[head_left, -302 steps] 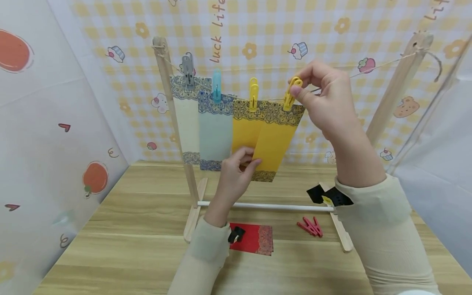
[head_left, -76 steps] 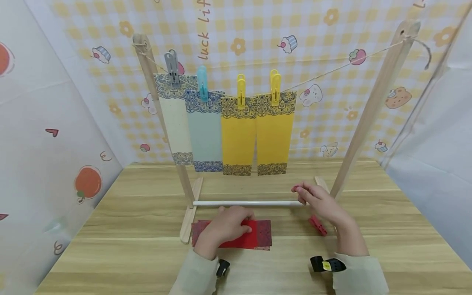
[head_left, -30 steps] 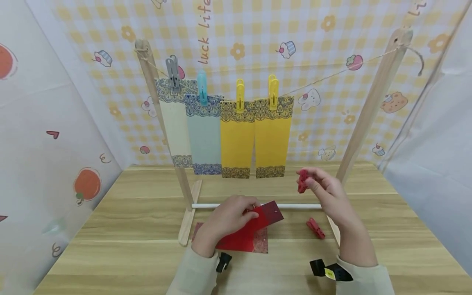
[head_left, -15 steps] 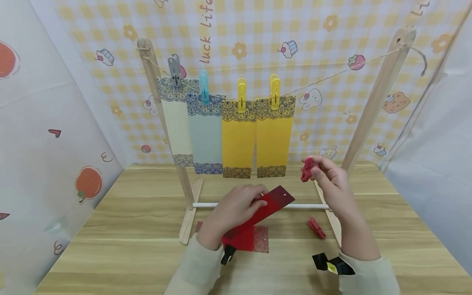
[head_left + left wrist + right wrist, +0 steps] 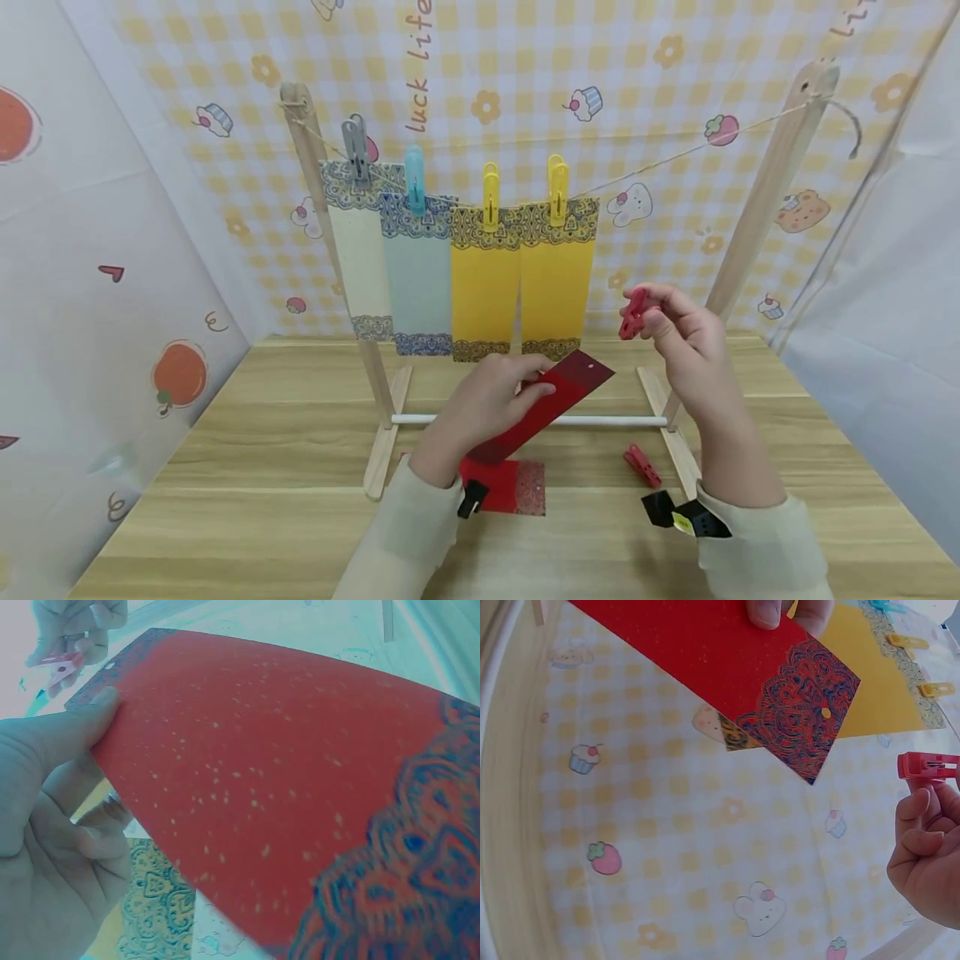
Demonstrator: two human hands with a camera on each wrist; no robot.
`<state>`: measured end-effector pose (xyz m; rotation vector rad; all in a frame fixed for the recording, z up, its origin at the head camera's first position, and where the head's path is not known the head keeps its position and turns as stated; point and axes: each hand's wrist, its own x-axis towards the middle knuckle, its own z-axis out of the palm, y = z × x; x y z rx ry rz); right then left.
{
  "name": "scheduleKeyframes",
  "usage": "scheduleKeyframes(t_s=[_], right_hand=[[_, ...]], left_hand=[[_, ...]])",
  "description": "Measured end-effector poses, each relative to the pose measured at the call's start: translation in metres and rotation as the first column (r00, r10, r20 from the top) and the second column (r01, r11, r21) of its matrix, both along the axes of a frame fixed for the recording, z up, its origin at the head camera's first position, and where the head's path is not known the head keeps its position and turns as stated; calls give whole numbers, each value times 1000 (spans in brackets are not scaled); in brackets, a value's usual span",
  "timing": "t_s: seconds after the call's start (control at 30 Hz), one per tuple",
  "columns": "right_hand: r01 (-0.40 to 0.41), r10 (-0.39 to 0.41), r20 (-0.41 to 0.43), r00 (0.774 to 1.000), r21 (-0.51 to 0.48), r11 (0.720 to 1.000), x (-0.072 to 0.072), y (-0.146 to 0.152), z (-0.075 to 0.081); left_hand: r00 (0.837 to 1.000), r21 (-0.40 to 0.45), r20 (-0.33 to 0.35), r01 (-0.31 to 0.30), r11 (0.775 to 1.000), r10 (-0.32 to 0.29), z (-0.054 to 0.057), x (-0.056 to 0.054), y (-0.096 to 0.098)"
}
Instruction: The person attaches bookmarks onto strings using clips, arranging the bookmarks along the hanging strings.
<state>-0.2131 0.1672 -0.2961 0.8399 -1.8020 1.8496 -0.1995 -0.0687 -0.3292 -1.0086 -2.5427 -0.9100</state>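
Note:
My left hand (image 5: 487, 408) pinches a red card (image 5: 558, 404) by its edge, between thumb and fingers. The card is tilted, with a patterned, punched end up toward the right; gold flecks (image 5: 255, 802) show on it in the left wrist view. My right hand (image 5: 693, 346) pinches a red clothespin (image 5: 633, 315), held up right of the card and apart from it. Below, another red card (image 5: 502, 492) lies on the table, partly hidden by the left wrist. A second red clothespin (image 5: 642, 465) lies at the right.
A string (image 5: 675, 156) runs between two wooden posts (image 5: 768, 200). From it hang a cream card (image 5: 360, 267), a pale blue card (image 5: 417, 283) and two yellow cards (image 5: 483, 292), under grey, blue and yellow clothespins (image 5: 557, 190). A white rod (image 5: 615, 420) joins the stand's feet.
The right yellow card, earlier held by both hands, hangs free. My left hand has lifted a red card off the table, and my right hand has raised a red clothespin.

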Motion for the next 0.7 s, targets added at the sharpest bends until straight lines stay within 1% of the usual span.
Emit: scheduleKeyframes(t_s=[0.07, 0.13, 0.23, 0.4, 0.5, 0.63, 0.7], right_hand=[[-22, 21, -31, 999, -24, 999, -1, 2, 7], [-38, 35, -61, 997, -43, 998, -3, 4, 15], [-47, 42, -81, 996, -56, 997, -4, 8, 27], [-60, 55, -75, 996, -67, 996, -6, 11, 45], [-63, 58, -78, 995, -63, 996, -7, 10, 53], [-75, 69, -84, 994, -67, 995, -8, 4, 62], [-68, 62, -87, 994, -75, 995, -8, 0, 66]], left_hand=[[999, 56, 24, 23, 998, -24, 1, -2, 1], [999, 102, 36, 30, 994, -34, 2, -4, 2], [1000, 145, 19, 19, 989, -22, 4, -7, 4], [999, 185, -33, -5, 983, 11, 9, -10, 9], [997, 206, -69, -8, 979, 22, 13, -11, 12], [991, 215, -129, -6, 977, 34, 21, -11, 16], [986, 213, -160, -5, 977, 39, 26, -11, 18]])
